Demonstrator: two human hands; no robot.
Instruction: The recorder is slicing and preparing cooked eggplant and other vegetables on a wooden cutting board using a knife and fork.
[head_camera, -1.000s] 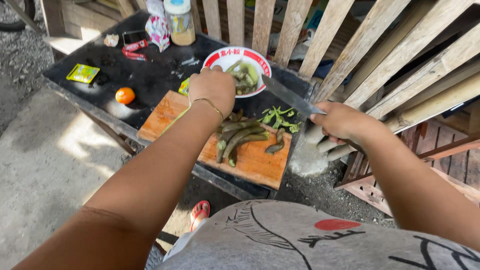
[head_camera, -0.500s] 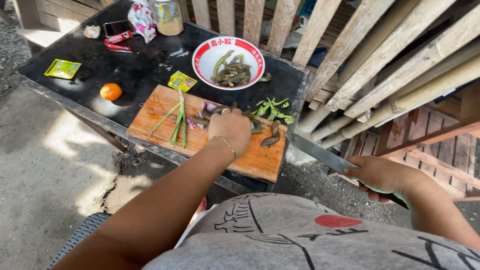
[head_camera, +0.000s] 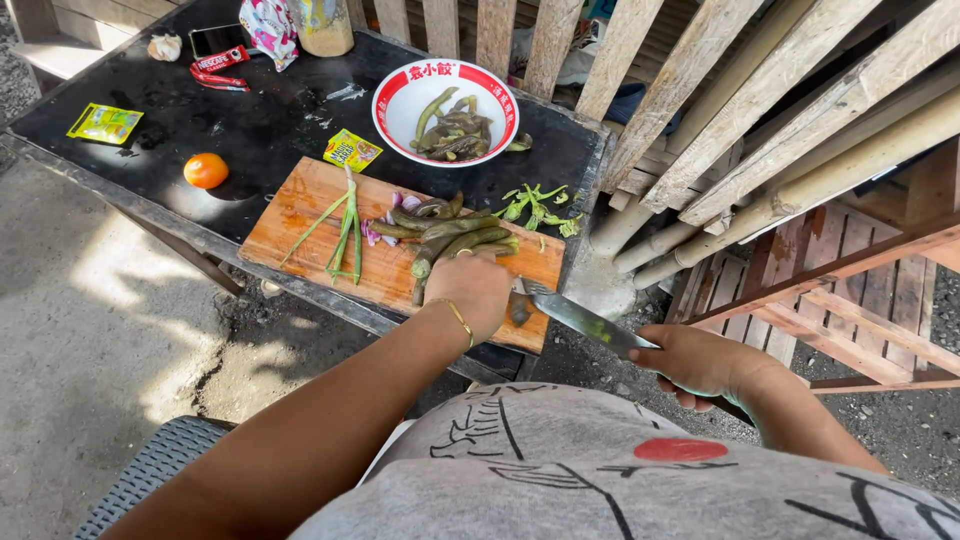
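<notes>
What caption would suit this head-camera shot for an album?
Left hand steadies green vegetables on a wooden cutting board while the right hand holds a knife.

Outdoor setting, sunlit. Black table (head_camera: 250, 130) set against slatted wooden fence (head_camera: 700, 90). Bamboo poles (head_camera: 800, 190) leaned beside it. Concrete ground (head_camera: 90, 330) marked by patchy shadows; gravel seen at right.

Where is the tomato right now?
In the head view, the tomato sits on the black table at the left, just left of the wooden cutting board and below-right of the yellow sachet, well clear of both hands.
</notes>
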